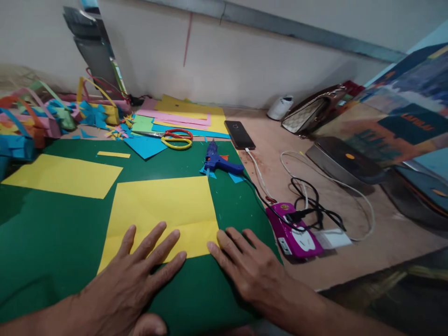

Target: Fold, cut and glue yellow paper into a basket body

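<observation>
A yellow sheet of paper (pixel 164 200) lies on the green board, with a faint crease running across its lower part. My left hand (pixel 140 270) rests on the sheet's lower left portion, its fingers spread. At the lower right corner of the same sheet, my right hand (pixel 248 266) touches the edge with the thumb and forefinger tips; its fingers are stretched out. Beyond the sheet lies a blue hot glue gun (pixel 220 161) with a glue stick at its rear. Scissors (pixel 177 138) with red and yellow handles lie farther back.
A second yellow sheet (pixel 66 176) and a thin yellow strip (pixel 114 154) lie left on the green board (pixel 238 200). Small paper baskets (pixel 98 112) crowd the back left. A phone (pixel 240 135), a purple power strip (pixel 294 231) and tangled cables (pixel 317 200) occupy the right side.
</observation>
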Demonstrator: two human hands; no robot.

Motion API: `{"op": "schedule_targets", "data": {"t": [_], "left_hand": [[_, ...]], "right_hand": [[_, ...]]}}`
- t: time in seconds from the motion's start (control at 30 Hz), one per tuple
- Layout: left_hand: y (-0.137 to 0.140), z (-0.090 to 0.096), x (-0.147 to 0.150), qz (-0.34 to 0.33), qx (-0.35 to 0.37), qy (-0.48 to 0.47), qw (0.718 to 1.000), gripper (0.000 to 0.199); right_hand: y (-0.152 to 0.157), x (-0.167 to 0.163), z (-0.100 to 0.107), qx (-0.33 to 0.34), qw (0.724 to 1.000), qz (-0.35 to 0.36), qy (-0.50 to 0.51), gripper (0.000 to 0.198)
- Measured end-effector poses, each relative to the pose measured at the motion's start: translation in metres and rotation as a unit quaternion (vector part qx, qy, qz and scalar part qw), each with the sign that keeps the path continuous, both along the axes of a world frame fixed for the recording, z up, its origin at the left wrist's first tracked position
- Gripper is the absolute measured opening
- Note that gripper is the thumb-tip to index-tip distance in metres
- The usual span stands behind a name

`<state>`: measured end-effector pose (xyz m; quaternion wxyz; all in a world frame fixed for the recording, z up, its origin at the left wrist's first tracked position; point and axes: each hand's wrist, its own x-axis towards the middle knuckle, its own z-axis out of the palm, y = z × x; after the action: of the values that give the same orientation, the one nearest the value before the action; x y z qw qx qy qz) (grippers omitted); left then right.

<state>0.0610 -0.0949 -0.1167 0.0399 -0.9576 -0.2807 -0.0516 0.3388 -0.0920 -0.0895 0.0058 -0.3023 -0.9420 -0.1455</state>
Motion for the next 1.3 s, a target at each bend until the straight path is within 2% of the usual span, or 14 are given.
{"op": "schedule_targets", "data": {"t": [0.1, 0.2, 0.33, 0.5, 0.6, 0.7, 0.9, 1.07, 1.17, 1.3], "left_hand": [[-0.002, 0.001, 0.001, 0.016, -0.034, 0.003, 0.999, 0.077], [-0.004, 0.006, 0.007, 0.039, -0.086, 0.014, 0.995, 0.076], [-0.004, 0.012, 0.023, 0.072, -0.134, 0.023, 0.988, 0.077], [-0.005, 0.012, 0.037, 0.111, -0.140, 0.010, 0.984, 0.077], [-0.009, 0.011, 0.031, 0.121, -0.150, 0.006, 0.981, 0.074], [-0.017, 0.010, 0.013, 0.143, -0.156, 0.014, 0.977, 0.074], [-0.041, 0.000, -0.040, 0.212, -0.089, 0.017, 0.973, 0.068], [-0.054, -0.007, -0.075, 0.235, -0.012, 0.036, 0.971, 0.063], [-0.056, -0.006, -0.087, 0.231, 0.027, 0.040, 0.972, 0.057], [-0.043, 0.006, -0.086, 0.208, 0.061, -0.023, 0.976, 0.031]], "right_hand": [[0.002, 0.013, 0.000, 0.002, 1.000, -0.010, 0.006, 0.040], [0.006, 0.017, 0.001, 0.003, 1.000, 0.017, 0.002, 0.039], [0.007, 0.008, 0.006, 0.034, 0.998, 0.044, -0.005, 0.030], [0.006, -0.009, 0.002, 0.051, 0.996, 0.070, 0.029, 0.029], [0.008, -0.010, -0.004, 0.060, 0.994, 0.077, 0.044, 0.030], [0.010, -0.007, -0.008, 0.074, 0.992, 0.080, 0.064, 0.030], [0.013, -0.004, -0.007, 0.096, 0.990, 0.089, 0.054, 0.031], [0.012, -0.008, -0.005, 0.107, 0.989, 0.089, 0.046, 0.030], [0.013, -0.010, -0.005, 0.096, 0.988, 0.111, 0.042, 0.024], [0.015, -0.015, 0.000, 0.057, 0.991, 0.115, 0.024, 0.021]]}}
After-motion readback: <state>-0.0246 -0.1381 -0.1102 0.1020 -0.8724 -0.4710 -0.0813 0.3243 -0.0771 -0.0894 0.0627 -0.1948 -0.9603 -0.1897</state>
